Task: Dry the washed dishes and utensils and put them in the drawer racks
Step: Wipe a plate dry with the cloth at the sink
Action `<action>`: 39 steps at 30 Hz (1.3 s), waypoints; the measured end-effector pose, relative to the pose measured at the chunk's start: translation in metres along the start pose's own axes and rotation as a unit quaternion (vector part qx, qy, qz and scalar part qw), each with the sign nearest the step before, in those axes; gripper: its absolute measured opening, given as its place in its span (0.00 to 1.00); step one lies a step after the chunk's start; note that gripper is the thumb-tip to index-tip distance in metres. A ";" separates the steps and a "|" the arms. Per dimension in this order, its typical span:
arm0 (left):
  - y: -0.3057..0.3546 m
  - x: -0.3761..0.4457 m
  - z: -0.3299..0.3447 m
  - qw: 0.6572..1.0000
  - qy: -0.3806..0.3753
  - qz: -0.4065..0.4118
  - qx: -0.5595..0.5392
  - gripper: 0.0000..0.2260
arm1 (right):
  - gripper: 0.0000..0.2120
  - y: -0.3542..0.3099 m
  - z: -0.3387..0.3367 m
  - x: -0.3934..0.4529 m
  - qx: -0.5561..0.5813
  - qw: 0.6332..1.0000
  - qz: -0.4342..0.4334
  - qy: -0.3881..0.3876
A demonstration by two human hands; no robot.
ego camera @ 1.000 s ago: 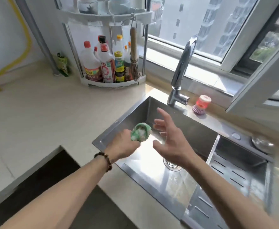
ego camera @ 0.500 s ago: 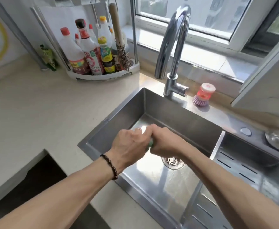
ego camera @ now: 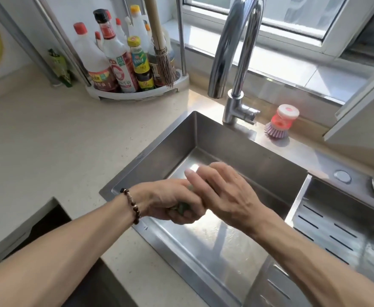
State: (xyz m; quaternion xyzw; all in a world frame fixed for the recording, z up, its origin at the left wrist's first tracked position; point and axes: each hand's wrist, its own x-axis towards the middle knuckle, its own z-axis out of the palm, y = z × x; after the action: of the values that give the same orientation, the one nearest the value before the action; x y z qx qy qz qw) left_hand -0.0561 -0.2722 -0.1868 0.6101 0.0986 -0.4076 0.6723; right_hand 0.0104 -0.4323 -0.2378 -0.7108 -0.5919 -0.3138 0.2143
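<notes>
Green scrubber (ego camera: 182, 207) inside left hand (ego camera: 170, 203), under right hand (ego camera: 223, 193)

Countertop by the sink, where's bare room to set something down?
The countertop is bare between the corner bottle rack and the sink rim. The ledge behind the sink is crowded by the faucet and the dish brush. Both hands meet over the basin, left hand gripping something green, right hand against it.

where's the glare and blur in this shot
Head view: sunlight from the window glares off the sink floor; the right hand fingers are motion-blurred; wide-angle bends the faucet and counter edges.
</notes>
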 end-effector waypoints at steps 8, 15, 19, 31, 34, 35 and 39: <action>0.025 0.028 0.005 0.863 0.369 0.026 0.344 0.14 | 0.12 0.039 0.004 0.052 -0.076 0.969 0.041 -0.232; 0.030 0.039 -0.016 0.634 0.428 0.013 0.643 0.10 | 0.09 0.031 0.004 0.071 -0.032 0.871 0.244 -0.425; 0.038 0.040 -0.025 0.564 0.393 0.019 0.726 0.05 | 0.07 0.036 0.009 0.071 0.044 0.829 0.337 -0.444; 0.036 0.033 -0.034 0.501 0.308 0.086 0.804 0.10 | 0.06 0.029 0.013 0.063 0.172 0.787 0.403 -0.434; 0.035 0.026 -0.037 0.492 0.310 0.128 0.803 0.21 | 0.04 0.022 0.012 0.060 0.179 0.783 0.418 -0.425; 0.031 0.027 -0.039 0.492 0.307 0.134 0.804 0.20 | 0.04 0.020 0.012 0.059 0.184 0.779 0.422 -0.425; 0.024 0.022 -0.031 0.484 0.313 0.168 0.800 0.09 | 0.06 0.014 0.006 0.056 0.203 0.765 0.442 -0.422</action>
State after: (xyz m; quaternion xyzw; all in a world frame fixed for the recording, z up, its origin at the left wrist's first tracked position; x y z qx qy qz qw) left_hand -0.0145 -0.2557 -0.1905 0.9770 -0.1708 0.0278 -0.1245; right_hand 0.0310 -0.3916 -0.2019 -0.8941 -0.2931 0.2751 0.1974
